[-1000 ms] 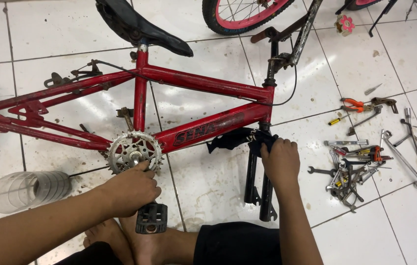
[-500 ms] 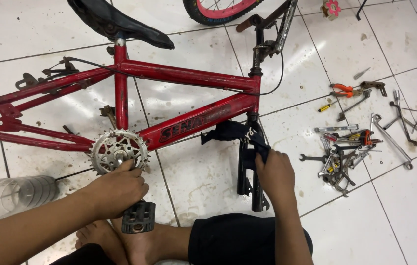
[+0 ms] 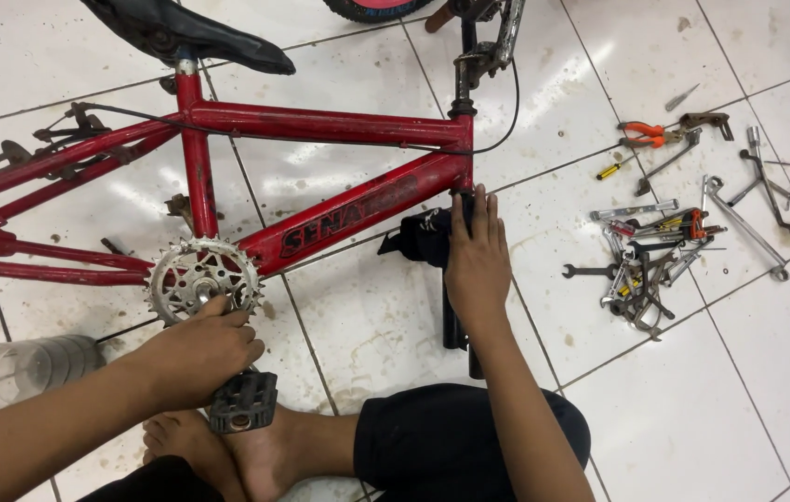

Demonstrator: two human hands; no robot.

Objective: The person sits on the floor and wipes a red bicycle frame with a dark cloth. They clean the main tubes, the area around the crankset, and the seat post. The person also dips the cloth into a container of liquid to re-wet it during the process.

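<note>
Red bike frame (image 3: 320,121) lies on white tiled floor (image 3: 711,390). Left hand (image 3: 195,353) curled around the crank by the silver chainring (image 3: 195,279), black pedal (image 3: 243,402) just below it. Right hand (image 3: 477,256) flat, fingers together, pressing the black fork (image 3: 453,325) at the head tube, black cloth (image 3: 418,237) beside. Clear plastic jar (image 3: 13,367) lies on its side at left; contents can't be told. Loose tool pile (image 3: 655,251) to the right.
</note>
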